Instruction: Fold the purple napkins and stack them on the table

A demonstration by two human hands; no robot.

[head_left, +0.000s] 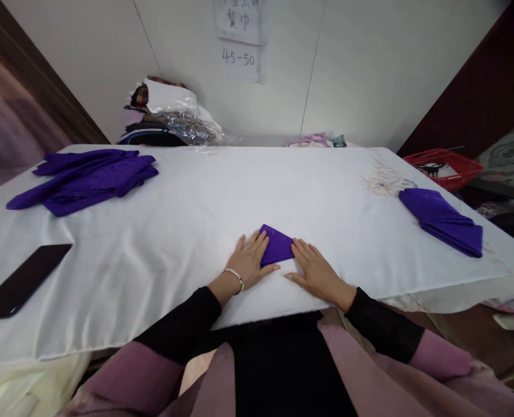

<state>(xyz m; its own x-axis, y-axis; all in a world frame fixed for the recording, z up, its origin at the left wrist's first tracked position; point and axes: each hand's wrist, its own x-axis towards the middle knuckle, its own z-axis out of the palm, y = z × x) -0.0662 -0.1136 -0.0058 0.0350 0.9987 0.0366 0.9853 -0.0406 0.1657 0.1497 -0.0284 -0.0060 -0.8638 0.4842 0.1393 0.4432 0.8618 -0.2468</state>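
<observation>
A small folded purple napkin (276, 245) lies flat on the white tablecloth (239, 185), close to the table's front edge. My left hand (248, 262) rests flat over its left side, fingers stretched out and a bracelet at the wrist. Against the napkin's right corner, the fingertips of my right hand (315, 269) press down with the fingers extended. Neither hand is closed on the cloth. Parts of the napkin's left edge are hidden beneath my left fingers.
Loose purple cloths (95, 179) are heaped at the back left, and a folded purple stack (441, 220) lies at the right. A dark flat tablet-like slab (24, 281) sits front left. Plastic-wrapped fabrics (174, 113) stand behind the table; a red basket (450, 168) is beyond its right edge.
</observation>
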